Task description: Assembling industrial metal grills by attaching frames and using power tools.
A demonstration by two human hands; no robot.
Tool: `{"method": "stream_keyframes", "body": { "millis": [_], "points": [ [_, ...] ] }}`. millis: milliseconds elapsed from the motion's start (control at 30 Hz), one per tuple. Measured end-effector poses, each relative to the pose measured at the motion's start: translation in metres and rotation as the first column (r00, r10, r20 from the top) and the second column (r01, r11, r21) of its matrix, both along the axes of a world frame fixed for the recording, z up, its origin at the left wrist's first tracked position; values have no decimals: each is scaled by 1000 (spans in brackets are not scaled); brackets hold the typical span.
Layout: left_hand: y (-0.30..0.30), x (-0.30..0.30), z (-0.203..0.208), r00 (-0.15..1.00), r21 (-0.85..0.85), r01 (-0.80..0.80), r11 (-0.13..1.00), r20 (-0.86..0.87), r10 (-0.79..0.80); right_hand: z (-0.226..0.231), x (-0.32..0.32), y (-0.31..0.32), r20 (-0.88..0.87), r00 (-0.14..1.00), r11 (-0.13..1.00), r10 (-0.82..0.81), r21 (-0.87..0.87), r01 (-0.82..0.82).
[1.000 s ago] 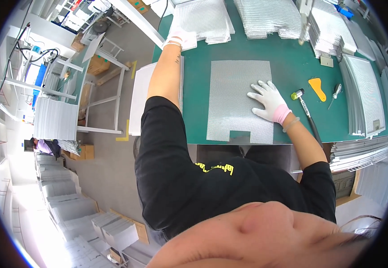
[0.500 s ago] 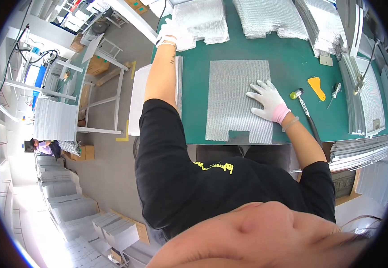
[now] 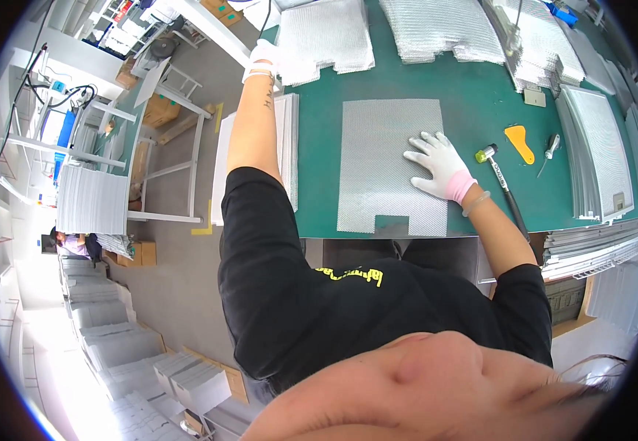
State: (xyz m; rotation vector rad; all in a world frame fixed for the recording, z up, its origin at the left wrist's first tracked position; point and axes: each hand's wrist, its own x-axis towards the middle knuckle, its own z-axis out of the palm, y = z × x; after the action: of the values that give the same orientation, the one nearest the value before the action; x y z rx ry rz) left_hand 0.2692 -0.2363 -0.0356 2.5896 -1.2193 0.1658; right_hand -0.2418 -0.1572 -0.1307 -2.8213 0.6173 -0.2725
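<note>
Centrally, one mesh sheet: silver-grey, lay flat on the green table, a rectangular notch in its near edge. On its right half, one right hand, white-gloved with a pink cuff: palm down, fingers spread apart, clasping nothing.

Beyond the sheet to the left, one left hand, white-gloved: it had shifted leftward over the last second, from over a left mesh stack to that stack's outer edge. The sheet and right hand kept their relation; the change seemed to affect only the stack side, with the sheet merely steadied.

Right of the sheet, nearest first: one hammer, black-gripped; one yellow scraper; one screwdriver; one framed panel stack. Beyond it: a middle mesh stack and, farther right, another mesh stack. Left of it: one white panel stack.

Obscured items: the left fingers, pale against pale mesh, so whether they were closed on anything could not be told; the white panels, partly covered by the left forearm; the middle mesh stack, cut by the upper edge of view.
</note>
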Motion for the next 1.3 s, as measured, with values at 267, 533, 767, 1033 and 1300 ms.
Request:
{"method": "stream_keyframes", "body": {
  "millis": [267,533,767,1033,1300],
  "points": [
    [32,23,-2,503,-871,8,491,-421,-755,0,1,-1,34,999,1000,18,-8,-18],
    [142,-120,15,-87,-788,-493,368,-377,-922,-11,-1,-6,23,999,999,33,-15,-32],
    [287,-238,-15,-94,-870,-315,380,-370,-925,9,-16,0,4,1000,995,-27,-97,28],
    [325,-297,-97,701,-666,44,745,-510,-498,36,-42,109,435,647,761,-627,520,388],
    [312,-305,-113,876,-391,263,882,-285,-388,8,-37,90,296,708,761,-641,368,535]
  ]
}}
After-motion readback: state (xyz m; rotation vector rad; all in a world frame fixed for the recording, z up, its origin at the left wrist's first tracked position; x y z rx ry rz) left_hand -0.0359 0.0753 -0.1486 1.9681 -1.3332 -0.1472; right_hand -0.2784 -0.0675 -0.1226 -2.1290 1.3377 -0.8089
